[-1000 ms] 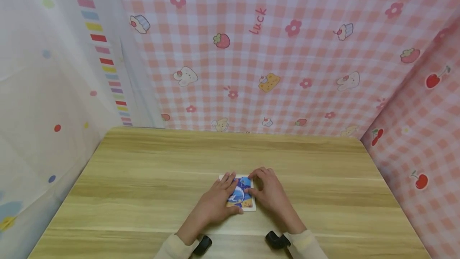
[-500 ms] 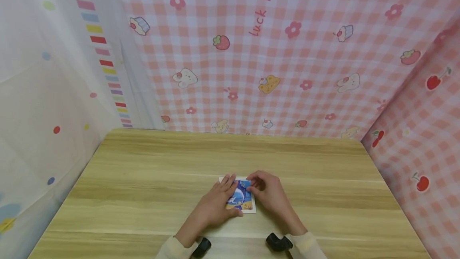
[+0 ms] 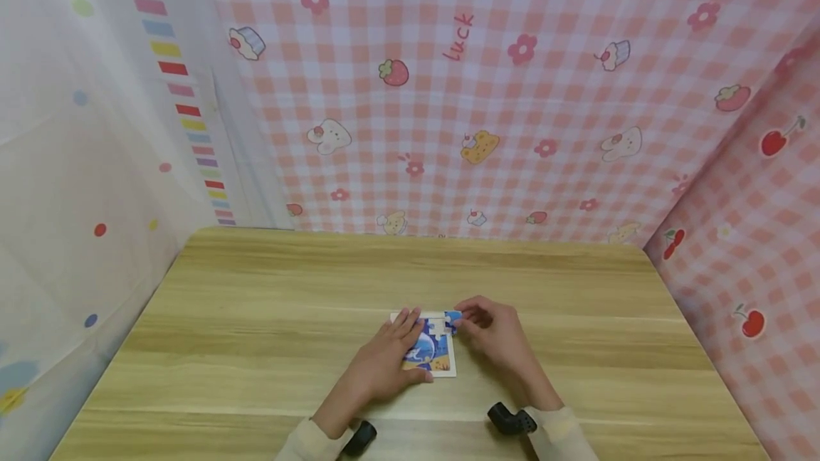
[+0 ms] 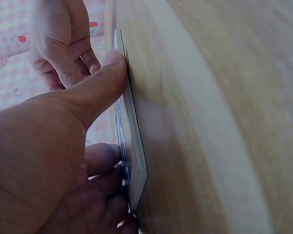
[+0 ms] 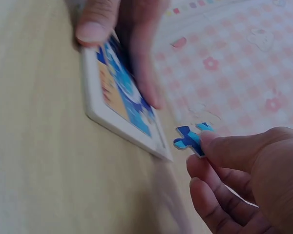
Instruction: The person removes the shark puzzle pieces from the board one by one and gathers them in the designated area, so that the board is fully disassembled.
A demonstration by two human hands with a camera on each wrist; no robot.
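A small square jigsaw puzzle with a white frame [image 3: 453, 365] lies on the table, its picture blue and orange. My left hand [image 3: 384, 358] rests on its left part, fingers extended across it and thumb at the near edge. My right hand [image 3: 502, 336] pinches a blue puzzle piece [image 5: 189, 140] between thumb and fingers, just over the frame's far right corner. In the right wrist view the piece is apart from the frame, and its knobs show. A pale gap [image 3: 437, 326] with a jigsaw outline shows in the picture's upper right. My left hand hides the picture's left side.
The wood-grain table [image 3: 269, 319] extends around the puzzle on all sides. A pink checked cloth [image 3: 448, 105] hangs behind its far edge, with more cloth at left and right. Black wrist devices [image 3: 510, 420] sit by the cream sleeves.
The right hand has lifted the blue puzzle piece out of the picture's upper right and moved it rightward, exposing the pale gap. The left hand has stayed on the puzzle.
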